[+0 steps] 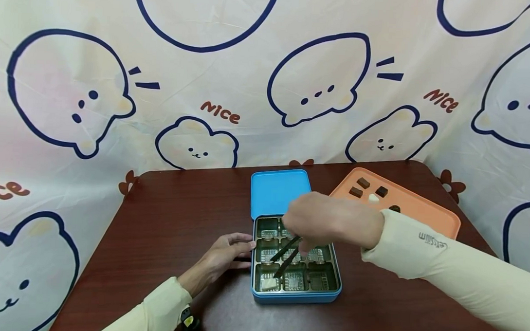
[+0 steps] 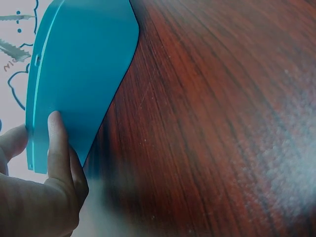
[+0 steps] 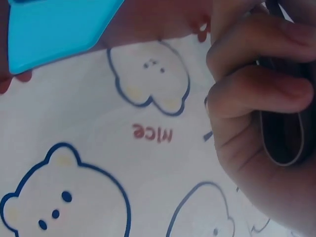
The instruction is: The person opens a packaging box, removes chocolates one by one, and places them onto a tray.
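Note:
A blue tin box stands on the table with its lid folded back. Inside is a gold insert split into several square compartments. One white block lies in the near-left compartment. My right hand grips black tongs over the box; their two tips are apart near that compartment, with nothing seen between them. The bent end of the tongs shows under curled fingers in the right wrist view. At the box's left side, my left hand touches the wall with extended fingers.
An orange tray lies at the back right, partly hidden by my right arm. On it are several dark brown blocks and a white block. A printed cloth hangs behind the brown table.

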Motion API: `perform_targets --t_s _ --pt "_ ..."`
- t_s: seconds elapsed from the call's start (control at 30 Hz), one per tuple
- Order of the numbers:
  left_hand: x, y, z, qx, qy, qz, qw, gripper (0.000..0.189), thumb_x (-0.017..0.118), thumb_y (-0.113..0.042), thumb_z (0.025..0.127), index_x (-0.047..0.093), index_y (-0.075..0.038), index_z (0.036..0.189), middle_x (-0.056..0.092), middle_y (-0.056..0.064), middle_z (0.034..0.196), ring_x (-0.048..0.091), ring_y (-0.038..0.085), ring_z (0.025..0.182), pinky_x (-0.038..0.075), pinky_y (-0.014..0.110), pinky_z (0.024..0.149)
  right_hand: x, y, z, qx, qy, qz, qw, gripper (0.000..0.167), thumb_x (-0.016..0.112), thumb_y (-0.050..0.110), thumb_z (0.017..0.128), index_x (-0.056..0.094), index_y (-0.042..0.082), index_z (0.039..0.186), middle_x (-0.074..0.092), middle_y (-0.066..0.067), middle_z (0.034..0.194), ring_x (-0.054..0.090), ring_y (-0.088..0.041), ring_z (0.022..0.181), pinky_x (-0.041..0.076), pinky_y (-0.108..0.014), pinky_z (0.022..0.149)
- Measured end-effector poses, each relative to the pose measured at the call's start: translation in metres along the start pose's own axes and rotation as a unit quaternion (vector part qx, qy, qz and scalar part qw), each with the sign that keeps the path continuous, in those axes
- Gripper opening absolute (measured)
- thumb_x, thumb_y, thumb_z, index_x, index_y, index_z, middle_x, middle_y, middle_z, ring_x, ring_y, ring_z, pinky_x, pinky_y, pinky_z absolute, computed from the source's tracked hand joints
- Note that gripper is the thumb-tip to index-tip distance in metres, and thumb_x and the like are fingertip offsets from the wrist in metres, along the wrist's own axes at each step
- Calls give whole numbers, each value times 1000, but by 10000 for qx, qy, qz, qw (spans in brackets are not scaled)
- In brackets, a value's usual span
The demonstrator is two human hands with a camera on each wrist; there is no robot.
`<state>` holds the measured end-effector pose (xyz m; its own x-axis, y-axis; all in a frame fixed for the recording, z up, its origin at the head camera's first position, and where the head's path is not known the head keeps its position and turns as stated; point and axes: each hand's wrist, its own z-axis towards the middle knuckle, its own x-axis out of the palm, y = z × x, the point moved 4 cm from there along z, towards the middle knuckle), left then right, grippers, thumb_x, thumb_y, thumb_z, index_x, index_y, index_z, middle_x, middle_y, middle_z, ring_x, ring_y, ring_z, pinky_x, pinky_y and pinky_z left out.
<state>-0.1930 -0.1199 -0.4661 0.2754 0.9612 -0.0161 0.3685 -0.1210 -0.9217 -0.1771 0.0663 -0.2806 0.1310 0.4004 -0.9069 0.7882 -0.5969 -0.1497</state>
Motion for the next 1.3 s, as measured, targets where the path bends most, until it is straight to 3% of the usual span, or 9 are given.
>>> perform_targets --t_s 0.1,0.37,0.6,0.93,1.3 --pt "0 0 0 -2 39 -20 10000 50 70 -22 94 52 5 133 66 20 117 69 25 93 62 41 80 3 8 7 -44 64 -99 9999 28 83 46 79 74 20 84 66 10 74 59 -6 67 52 -22 59" --pt "-2 2 1 94 207 -94 9997 52 68 -21 95 50 8 134 65 19 117 69 28 94 61 40 82 16 18 24 13 318 -333 9989 31 84 47 77 70 20 78 61 12 69 54 -6 61 50 -22 54" --pt "-2 1 0 57 172 -61 9998 51 69 -23 95 51 6 134 64 19 117 69 27 92 61 41 81 24 24 36 10 445 -511 9977 30 83 48 78 68 22 75 58 11 67 53 -7 60 49 -24 54" --pt "-2 1 0 44 190 -67 9998 53 69 -24 95 51 6 134 64 18 117 69 26 93 61 40 81 35 34 48 33 429 -607 9972 31 85 46 76 76 22 94 66 9 78 61 -8 70 56 -23 62" --pt "-2 1 1 40 166 -119 9998 52 69 -23 95 51 6 134 64 18 119 68 23 94 62 40 80 38 39 51 34 257 -794 9965 34 86 44 76 77 23 100 68 8 84 64 -9 74 57 -23 64"
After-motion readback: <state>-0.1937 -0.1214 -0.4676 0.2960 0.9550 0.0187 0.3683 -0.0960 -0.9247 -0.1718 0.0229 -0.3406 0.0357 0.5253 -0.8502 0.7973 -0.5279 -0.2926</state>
